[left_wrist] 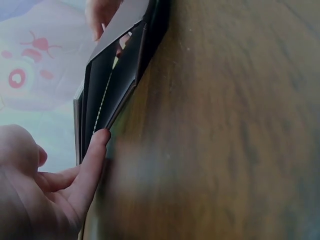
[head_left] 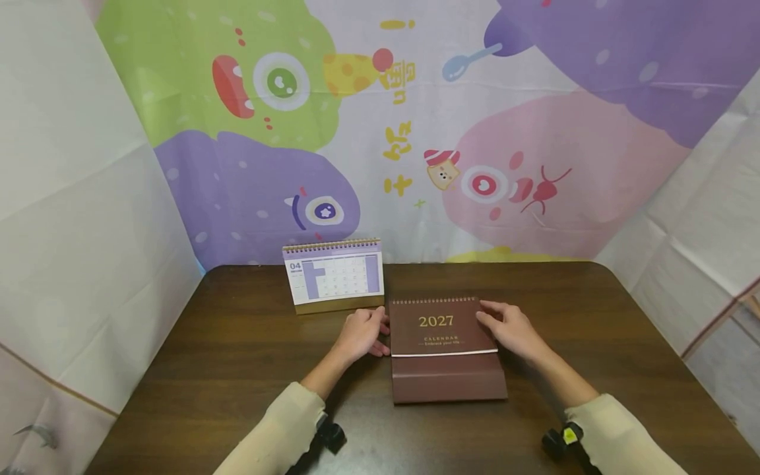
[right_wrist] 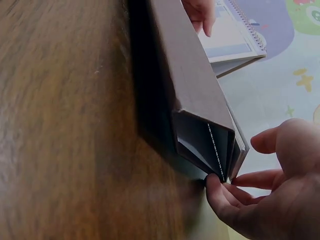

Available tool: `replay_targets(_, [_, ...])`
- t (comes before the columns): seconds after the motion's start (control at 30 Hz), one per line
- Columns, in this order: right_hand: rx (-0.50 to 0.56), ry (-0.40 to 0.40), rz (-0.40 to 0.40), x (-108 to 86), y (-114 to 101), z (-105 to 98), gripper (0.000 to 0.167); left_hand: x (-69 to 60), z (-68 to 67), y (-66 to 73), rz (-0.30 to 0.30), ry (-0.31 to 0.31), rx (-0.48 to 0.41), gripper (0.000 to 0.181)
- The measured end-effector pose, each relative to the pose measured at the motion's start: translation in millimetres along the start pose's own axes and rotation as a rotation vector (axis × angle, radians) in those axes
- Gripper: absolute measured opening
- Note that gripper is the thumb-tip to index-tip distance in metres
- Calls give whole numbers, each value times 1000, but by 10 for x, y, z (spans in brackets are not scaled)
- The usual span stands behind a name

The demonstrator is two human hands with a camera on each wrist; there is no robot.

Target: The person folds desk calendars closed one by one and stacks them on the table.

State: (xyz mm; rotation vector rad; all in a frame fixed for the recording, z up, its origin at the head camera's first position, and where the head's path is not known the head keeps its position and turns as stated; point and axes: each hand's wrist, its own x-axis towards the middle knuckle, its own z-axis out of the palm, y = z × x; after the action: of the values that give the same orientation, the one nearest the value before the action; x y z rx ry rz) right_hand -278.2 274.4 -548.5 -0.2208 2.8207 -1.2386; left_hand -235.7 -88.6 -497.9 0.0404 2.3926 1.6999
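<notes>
The brown 2027 desk calendar (head_left: 445, 330) stands on the table, its cover facing up and its spiral at the far side. At its left edge, my left hand (head_left: 361, 333) touches it with extended fingertips; the left wrist view shows a finger (left_wrist: 92, 165) against the hollow stand's side. My right hand (head_left: 512, 326) is at the right edge. In the right wrist view, fingertips of the right hand (right_wrist: 280, 185) touch the corner of the brown stand (right_wrist: 195, 75), with the thumb apart from it. Neither hand is curled round the calendar.
A white and purple calendar (head_left: 335, 274) showing 04 stands behind my left hand, left of the brown one. The wooden table (head_left: 237, 343) ends at a cartoon-printed cloth (head_left: 404, 231); pale cloth hangs on both sides.
</notes>
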Motion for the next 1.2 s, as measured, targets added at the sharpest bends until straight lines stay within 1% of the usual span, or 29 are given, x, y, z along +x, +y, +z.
replay_targets(0.07, [-3, 10, 11, 30, 49, 29, 67, -2, 6, 7, -10, 7, -4, 54])
replay_targets(0.1, [5, -4, 1, 20, 35, 21, 68, 0, 8, 9, -12, 9, -4, 55])
replay_targets(0.2, [33, -19, 1, -98, -188, -34, 68, 8, 10, 6, -19, 8, -7, 55])
replay_targets(0.23, [24, -8, -5, -134, -251, -46, 66, 6, 11, 8, -20, 7, -8, 55])
replay_targets(0.27, [29, -14, -10, -182, -338, -68, 64, 9, 13, 9, -18, 7, -7, 55])
replay_targets(0.33, [38, -30, 9, -253, -491, -101, 60, 14, 17, 6, -14, 11, -5, 54])
replay_targets(0.43, [44, -37, 15, -313, -602, -126, 57, 15, 19, 6, -13, 17, -3, 53])
replay_targets(0.53, [34, -25, -13, -266, -499, -103, 56, 23, 13, -1, -12, 13, -9, 54])
replay_targets(0.6, [10, 2, -29, -231, -416, -75, 55, 37, 5, -17, -3, 12, -2, 54])
replay_targets(0.67, [16, 2, -37, -226, -408, -71, 55, 122, 1, -120, 45, 26, 45, 54])
replay_targets(0.7, [27, -13, -27, -257, -472, -90, 56, 140, -3, -137, 70, 41, 81, 53])
replay_targets(0.73, [51, -29, -22, -279, -531, -110, 56, 168, -7, -162, 106, 55, 128, 52])
replay_targets(0.77, [60, -32, -9, -300, -586, -119, 55, 211, -4, -201, 153, 77, 194, 52])
replay_targets(0.83, [91, -60, 10, -342, -707, -167, 56, 257, 3, -225, 225, 124, 315, 50])
replay_targets(0.9, [93, -63, 21, -356, -778, -192, 55, 185, 15, -81, 232, 164, 416, 47])
replay_targets(0.97, [83, -65, 26, -356, -817, -207, 55, 137, 41, 26, 232, 208, 499, 45])
replay_targets(1.0, [69, -59, 21, -355, -832, -212, 54, 84, 54, 111, 214, 225, 522, 42])
replay_targets(1.03, [59, -54, 18, -353, -845, -215, 54, 55, 72, 160, 214, 248, 553, 41])
replay_targets(1.07, [54, -47, 10, -348, -853, -210, 54, 2, 87, 240, 204, 263, 576, 39])
replay_targets(1.1, [52, -41, 3, -340, -839, -204, 55, -20, 105, 270, 217, 283, 599, 37])
replay_targets(1.13, [39, -29, -21, -317, -799, -190, 56, -41, 123, 291, 234, 298, 615, 36])
replay_targets(1.17, [11, 3, -47, -270, -706, -150, 55, -62, 142, 309, 252, 308, 635, 36])
replay_targets(1.2, [-5, 14, -74, -244, -648, -130, 55, -74, 160, 316, 269, 313, 657, 36])
